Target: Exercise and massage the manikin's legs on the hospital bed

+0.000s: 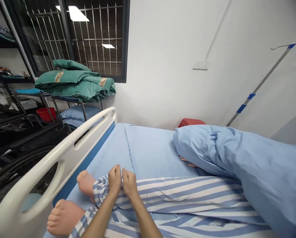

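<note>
Both my hands are closed over the far lower leg of a care manikin lying on the bed. My left hand [115, 179] is a fist nearer the ankle; my right hand [129, 182] is a fist just right of it, a narrow gap between them. Both lie against the blue-and-white striped trousers [185, 190]; whether cloth is gripped inside the fingers is hidden. The manikin's far foot [85, 183] and near foot [63, 218] stick out bare from the cuffs. A bunched light blue quilt [220, 148] covers its upper part, with fingertips [187, 161] showing under the edge.
A white bed end board [88, 124] stands beyond the feet. Light blue sheet [150, 148] lies along the wall side. Folded green bedding [75, 81] is stacked by the window. A wheelchair [16, 162] is at left, a drip pole [259, 87] at right, a red object [191, 122] behind the quilt.
</note>
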A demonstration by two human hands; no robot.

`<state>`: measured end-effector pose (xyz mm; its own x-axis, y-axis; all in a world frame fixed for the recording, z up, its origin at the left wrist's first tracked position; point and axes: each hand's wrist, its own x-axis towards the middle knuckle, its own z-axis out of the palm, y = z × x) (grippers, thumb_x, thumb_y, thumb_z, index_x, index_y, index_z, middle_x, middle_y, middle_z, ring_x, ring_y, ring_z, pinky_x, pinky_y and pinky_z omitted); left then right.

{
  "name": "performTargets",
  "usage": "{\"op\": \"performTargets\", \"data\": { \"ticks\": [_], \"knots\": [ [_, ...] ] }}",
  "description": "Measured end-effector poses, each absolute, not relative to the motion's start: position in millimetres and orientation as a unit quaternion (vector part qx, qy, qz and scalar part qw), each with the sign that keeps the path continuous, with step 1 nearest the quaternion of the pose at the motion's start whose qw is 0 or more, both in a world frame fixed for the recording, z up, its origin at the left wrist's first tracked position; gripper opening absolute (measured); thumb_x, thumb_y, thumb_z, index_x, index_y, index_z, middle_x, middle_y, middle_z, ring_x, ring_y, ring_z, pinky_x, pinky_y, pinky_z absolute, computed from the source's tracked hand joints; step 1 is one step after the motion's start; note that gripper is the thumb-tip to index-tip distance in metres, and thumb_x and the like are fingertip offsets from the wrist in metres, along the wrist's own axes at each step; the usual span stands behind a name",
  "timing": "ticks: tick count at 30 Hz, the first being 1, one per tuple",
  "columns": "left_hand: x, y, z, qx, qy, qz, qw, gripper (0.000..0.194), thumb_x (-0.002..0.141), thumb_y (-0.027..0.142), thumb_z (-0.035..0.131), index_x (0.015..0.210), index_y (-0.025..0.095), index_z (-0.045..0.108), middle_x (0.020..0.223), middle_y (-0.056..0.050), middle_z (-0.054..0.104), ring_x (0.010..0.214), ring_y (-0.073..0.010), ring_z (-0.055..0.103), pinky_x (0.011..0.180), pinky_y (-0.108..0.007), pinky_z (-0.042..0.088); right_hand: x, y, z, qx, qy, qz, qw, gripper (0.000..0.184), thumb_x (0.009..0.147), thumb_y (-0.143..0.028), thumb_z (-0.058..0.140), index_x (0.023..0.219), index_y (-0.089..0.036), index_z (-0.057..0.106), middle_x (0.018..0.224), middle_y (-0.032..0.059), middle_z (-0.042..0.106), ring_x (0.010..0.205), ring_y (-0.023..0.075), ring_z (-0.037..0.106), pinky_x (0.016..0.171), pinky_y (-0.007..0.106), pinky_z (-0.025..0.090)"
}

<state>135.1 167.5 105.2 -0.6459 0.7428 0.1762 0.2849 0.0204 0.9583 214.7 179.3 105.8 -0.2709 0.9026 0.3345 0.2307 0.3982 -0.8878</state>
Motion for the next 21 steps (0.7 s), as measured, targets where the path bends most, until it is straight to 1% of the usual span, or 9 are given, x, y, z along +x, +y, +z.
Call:
{"op": "performTargets", "data": {
  "ticks": [3, 5, 7, 10, 12, 16, 19, 21],
  "knots": [
    [151, 171, 104, 0.401, 0.695, 0.566, 0.188, 0.035, 0.079, 0.040, 0.040, 0.051, 0.020, 0.038, 0.048, 0.004, 0.038, 0.052, -0.0110, 0.035, 0.054, -0.025, 0.027, 247, 193, 113, -0.412, -0.697, 0.343, 0.476, 0.048, 0.089, -0.044, 0.032, 0.049, -0.018, 0.036, 0.045, -0.0034, 0.036, 0.046, 0.0093, 0.033, 0.048, 0.024, 0.023],
    [167, 175, 108, 0.412, 0.671, 0.586, 0.193, 0.037, 0.082, 0.042, 0.036, 0.052, 0.021, 0.036, 0.048, 0.005, 0.035, 0.051, -0.0106, 0.035, 0.054, -0.025, 0.027, 268, 202, 111, -0.440, -0.691, 0.321, 0.476, 0.050, 0.089, -0.047, 0.030, 0.048, -0.019, 0.035, 0.044, -0.0034, 0.034, 0.045, 0.0097, 0.032, 0.047, 0.025, 0.022],
    [186, 181, 112, 0.420, 0.641, 0.606, 0.213, 0.037, 0.084, 0.043, 0.032, 0.054, 0.021, 0.034, 0.049, 0.005, 0.034, 0.050, -0.0104, 0.035, 0.054, -0.024, 0.029, 286, 209, 107, -0.454, -0.691, 0.311, 0.470, 0.051, 0.090, -0.047, 0.028, 0.048, -0.019, 0.037, 0.044, -0.0023, 0.037, 0.044, 0.0105, 0.034, 0.047, 0.025, 0.023],
    [213, 191, 110, 0.438, 0.651, 0.575, 0.233, 0.036, 0.082, 0.043, 0.034, 0.053, 0.021, 0.037, 0.049, 0.004, 0.037, 0.051, -0.0113, 0.037, 0.055, -0.025, 0.029, 305, 217, 106, -0.435, -0.700, 0.315, 0.471, 0.051, 0.092, -0.045, 0.025, 0.050, -0.020, 0.040, 0.046, -0.0013, 0.041, 0.045, 0.0112, 0.038, 0.049, 0.025, 0.026],
    [227, 196, 107, 0.438, 0.664, 0.558, 0.237, 0.037, 0.082, 0.044, 0.035, 0.053, 0.021, 0.038, 0.048, 0.004, 0.037, 0.051, -0.0116, 0.037, 0.055, -0.025, 0.029, 318, 222, 107, -0.438, -0.691, 0.314, 0.482, 0.051, 0.092, -0.044, 0.024, 0.050, -0.020, 0.038, 0.045, -0.0017, 0.039, 0.045, 0.0112, 0.037, 0.049, 0.025, 0.027],
    [252, 199, 103, 0.456, 0.634, 0.567, 0.263, 0.038, 0.083, 0.044, 0.032, 0.054, 0.021, 0.035, 0.049, 0.005, 0.035, 0.052, -0.0111, 0.036, 0.055, -0.024, 0.029, 346, 228, 109, -0.473, -0.667, 0.307, 0.487, 0.052, 0.091, -0.048, 0.023, 0.049, -0.020, 0.036, 0.044, -0.0023, 0.036, 0.044, 0.0111, 0.034, 0.048, 0.025, 0.025],
    [274, 199, 103, 0.507, 0.646, 0.519, 0.239, 0.037, 0.082, 0.043, 0.036, 0.053, 0.021, 0.035, 0.048, 0.005, 0.033, 0.050, -0.0106, 0.033, 0.054, -0.025, 0.025, 365, 232, 113, -0.471, -0.655, 0.299, 0.509, 0.050, 0.090, -0.049, 0.024, 0.051, -0.020, 0.036, 0.046, -0.0026, 0.037, 0.046, 0.0110, 0.035, 0.050, 0.025, 0.027],
    [289, 201, 105, 0.519, 0.643, 0.510, 0.237, 0.037, 0.082, 0.042, 0.037, 0.052, 0.021, 0.033, 0.047, 0.006, 0.031, 0.050, -0.0102, 0.031, 0.054, -0.025, 0.024, 376, 235, 116, -0.474, -0.650, 0.296, 0.515, 0.051, 0.091, -0.048, 0.023, 0.050, -0.020, 0.036, 0.045, -0.0026, 0.037, 0.045, 0.0109, 0.036, 0.050, 0.025, 0.027]
  ]
}}
